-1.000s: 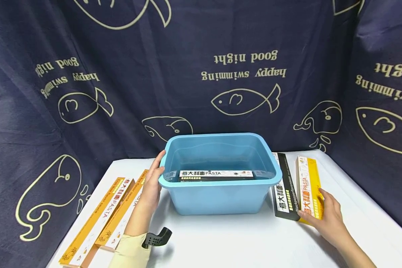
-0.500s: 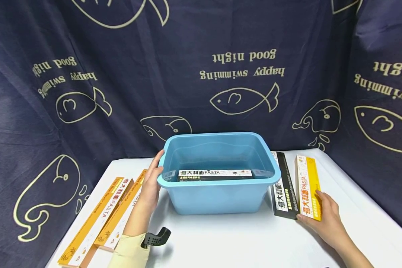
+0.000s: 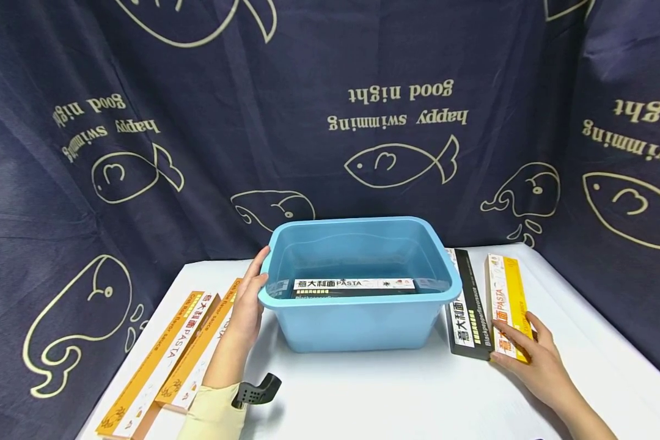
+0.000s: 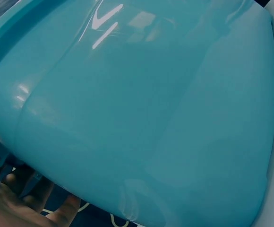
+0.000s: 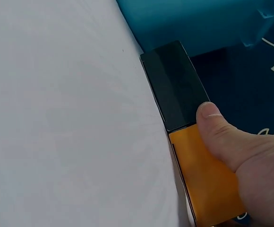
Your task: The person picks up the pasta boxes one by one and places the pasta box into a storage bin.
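- Two bare hands are at work on my feed, and five long pasta boxes are visible to me around one blue tub [image 3: 363, 327].
- The right hand [image 3: 547, 363] grips the near end of the yellow box [image 3: 516, 287]. Its thumb is bent at the near left corner, one finger lies across the white top, and the other fingers come round the right side.
- In the right wrist view I see this thumb at the seam, where the yellow box touches the black box on the bench [image 3: 466, 305]. At their far ends, these two boxes stand a little apart.
- The black box on the bench lies just beside the tub, on its right side; the rim hides a part of it from me.
- The left hand [image 3: 246, 311] touches the left rim of the tub. Its fingers are rather straight and are not closed around anything that I can see.
- Inside the tub lies another black box [image 3: 354, 285], along the near wall, which covers its lower part.
- On the left of the bench [image 3: 363, 397], the outer orange box [image 3: 162, 360] and the inner orange box [image 3: 195, 360] lie side by side, both slanted.
- Behind everything hangs a dark blue curtain [image 3: 308, 122] with fish drawings.
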